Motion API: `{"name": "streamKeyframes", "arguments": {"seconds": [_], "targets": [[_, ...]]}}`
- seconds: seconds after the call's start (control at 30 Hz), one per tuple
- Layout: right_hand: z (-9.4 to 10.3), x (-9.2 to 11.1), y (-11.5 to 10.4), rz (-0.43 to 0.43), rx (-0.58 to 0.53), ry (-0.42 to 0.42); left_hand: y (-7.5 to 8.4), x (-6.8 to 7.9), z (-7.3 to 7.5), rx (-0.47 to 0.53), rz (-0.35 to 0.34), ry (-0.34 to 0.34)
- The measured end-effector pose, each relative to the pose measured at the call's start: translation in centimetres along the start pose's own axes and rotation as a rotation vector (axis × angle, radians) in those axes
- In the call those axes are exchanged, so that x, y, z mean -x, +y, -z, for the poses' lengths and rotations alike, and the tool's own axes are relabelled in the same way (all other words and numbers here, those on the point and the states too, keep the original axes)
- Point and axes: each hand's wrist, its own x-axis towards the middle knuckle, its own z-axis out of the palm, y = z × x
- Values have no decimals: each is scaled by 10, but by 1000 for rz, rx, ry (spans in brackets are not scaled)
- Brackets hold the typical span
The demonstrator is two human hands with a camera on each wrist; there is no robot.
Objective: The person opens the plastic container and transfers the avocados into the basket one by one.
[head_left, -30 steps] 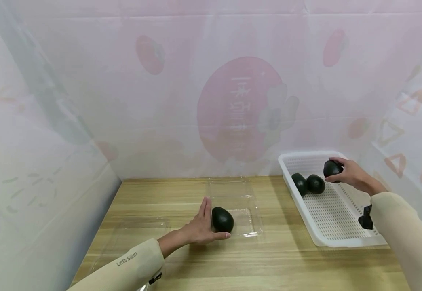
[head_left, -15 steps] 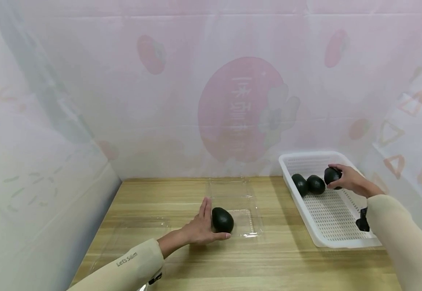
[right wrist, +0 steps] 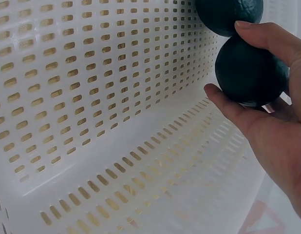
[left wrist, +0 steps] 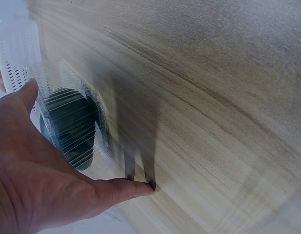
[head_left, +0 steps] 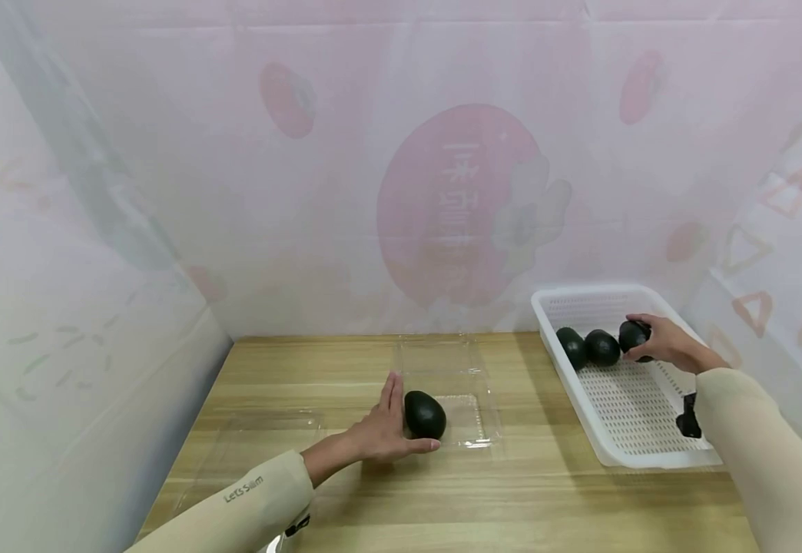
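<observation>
My left hand [head_left: 382, 432] lies along the left side of a clear plastic box [head_left: 468, 418], its fingers straight and its thumb stretched out along the near side. Inside that box sits one dark green avocado [head_left: 425, 415], filling the left part. In the left wrist view the thumb is at the box's edge and the fingertips [left wrist: 145, 188] are down at the table. Over in the white basket [head_left: 657, 461], my right hand [head_left: 671, 344] holds another avocado [right wrist: 250, 73] between thumb and fingers. Two more avocados, one left [head_left: 571, 347] and one middle [head_left: 602, 348], rest beside it.
A second clear plastic container [head_left: 263, 445] lies on the wooden table [head_left: 512, 507] at the left, partly under the left forearm. Printed cloth walls [head_left: 304, 230] close off the back and both sides. The basket's raised rim surrounds the right hand's area.
My right hand has lowered its avocado into the basket, bringing it down level with the other two. My left hand and the avocado in the box have stayed in place.
</observation>
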Motion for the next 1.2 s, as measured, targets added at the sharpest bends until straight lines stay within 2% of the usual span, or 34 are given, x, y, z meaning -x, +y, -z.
{"name": "streamKeyframes", "arguments": {"seconds": [0.2,0.4,0.83,1.2], "targets": [[-4,0,2,-7,19,5,4,4,4,8,-5,-11],[-7,-3,4,-28,35,-3,13,8,9,11,25,-20],[-9,-8,11,-29,4,-42,11,6,7,2,25,-12],[2,-3,-7,-10,78,-61,13,6,9,-3,22,-19]]}}
